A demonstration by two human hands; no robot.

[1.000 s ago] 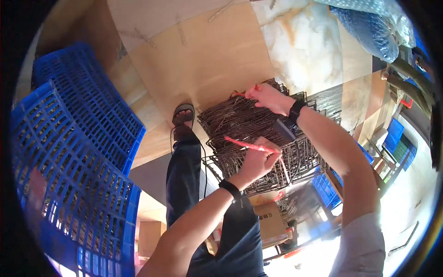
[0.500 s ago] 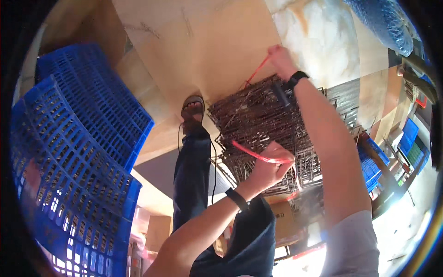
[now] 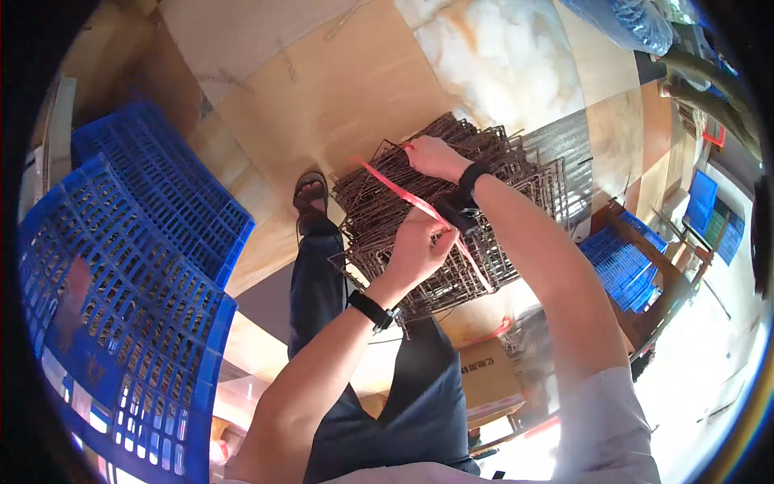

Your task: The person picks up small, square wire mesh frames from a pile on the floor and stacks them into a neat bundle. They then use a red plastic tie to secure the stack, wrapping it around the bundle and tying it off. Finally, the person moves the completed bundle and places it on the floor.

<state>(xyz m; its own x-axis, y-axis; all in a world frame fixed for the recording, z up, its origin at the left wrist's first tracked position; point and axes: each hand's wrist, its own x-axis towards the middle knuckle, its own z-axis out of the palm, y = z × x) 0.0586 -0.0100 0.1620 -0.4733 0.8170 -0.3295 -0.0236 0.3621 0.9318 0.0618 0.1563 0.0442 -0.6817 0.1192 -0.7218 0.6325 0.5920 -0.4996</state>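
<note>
Both hands are gripping a red strap (image 3: 403, 194) over a stack of wire racks (image 3: 451, 210): left hand (image 3: 415, 246) clamped near, right hand (image 3: 434, 157) pinching far. The stack is sitting on tan floor tiles (image 3: 339, 89), with blue crates (image 3: 121, 266) standing left.

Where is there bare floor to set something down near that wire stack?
Bare tan floor lies beyond the dark stack of wire grids, between it and the blue plastic crates. Crowded: the stack itself, where both hands pull a red strap, and the side with blue trays.
</note>
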